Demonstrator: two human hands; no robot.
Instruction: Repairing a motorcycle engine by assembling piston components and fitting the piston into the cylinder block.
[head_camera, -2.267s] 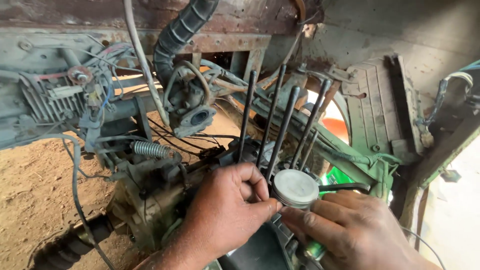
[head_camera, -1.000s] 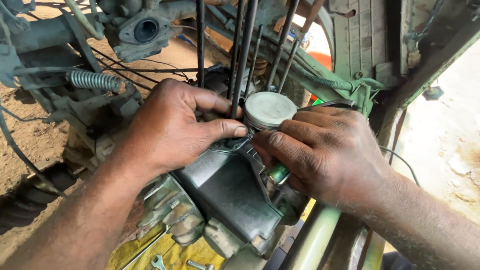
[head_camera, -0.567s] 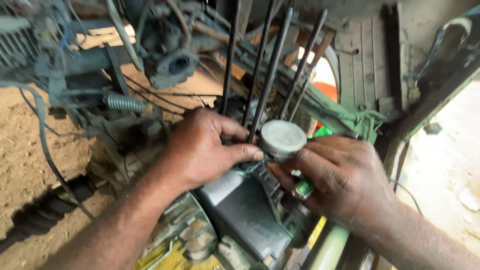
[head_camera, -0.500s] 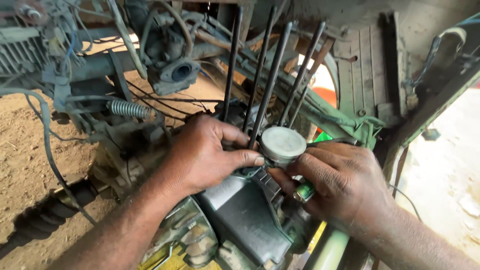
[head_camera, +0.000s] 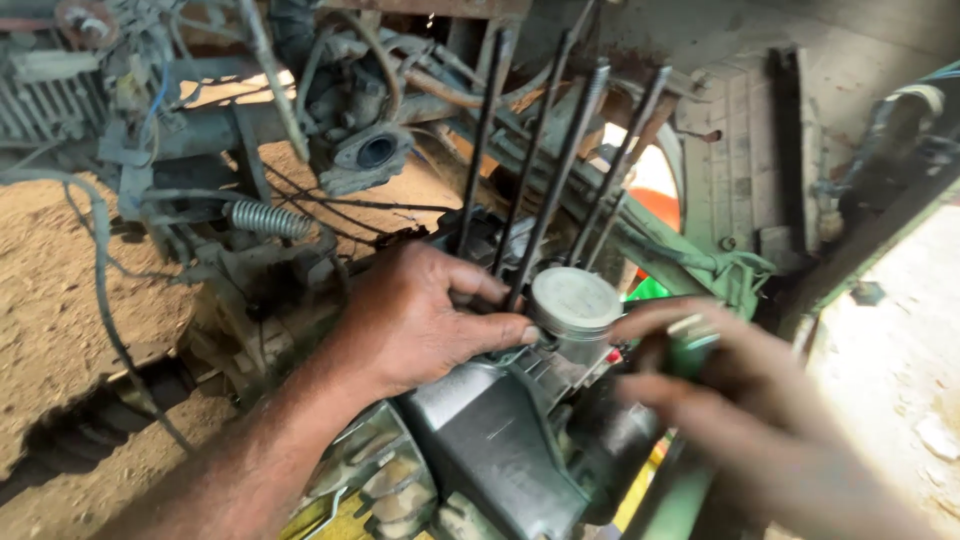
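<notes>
A silver piston stands up from a dark engine crankcase, between several long black studs that rise from the case. My left hand rests on the top of the case just left of the piston, its fingertips against the piston's base and the nearest stud. My right hand is blurred, off to the right of the piston and apart from it, with the fingers spread and nothing in them.
Above and behind hang cables, a coil spring, a carburettor-like body and a ribbed hose. A green frame tube runs to the right. Brown dirt ground lies to the left.
My right hand has let go of the piston and pulled back to the right, now blurred with fingers apart. My left hand stays on the case beside the piston.
</notes>
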